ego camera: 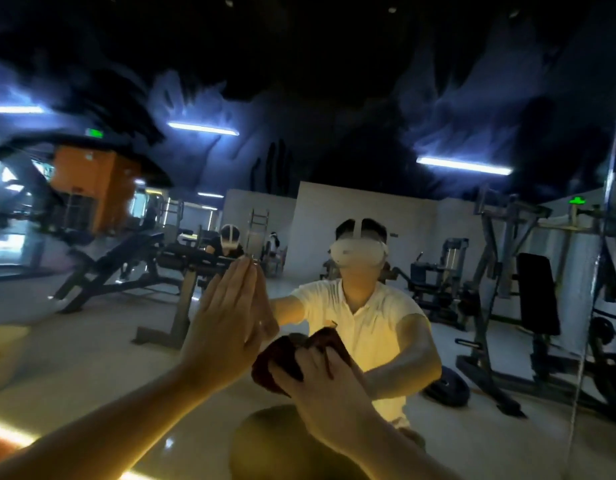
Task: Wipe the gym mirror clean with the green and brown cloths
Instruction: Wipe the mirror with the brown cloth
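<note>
Brown cloth [278, 358] sits bunched against the mirror [92, 358], low and just right of centre, under the right hand [322, 386]. That hand's fingers curl over the cloth and hold it to the glass, where the cloth meets its own reflection. The left hand [227, 323] lies just left of the cloth and a little higher. It is flat on the mirror, fingers straight, pressed together and pointing up, with the palm against its reflected palm.

The mirror fills the view (all else here is reflection). In it a person in a white shirt [351, 317] and a white headset [358, 252] faces the glass. At the far left stands an inclined bench [109, 268], with an orange wall [88, 188] behind it. At the far right stands a dark machine [507, 271], and a weight plate [445, 388] lies low near it. Strip lights [202, 128] glow overhead. A vertical seam [609, 188] runs down the mirror by the right edge.
</note>
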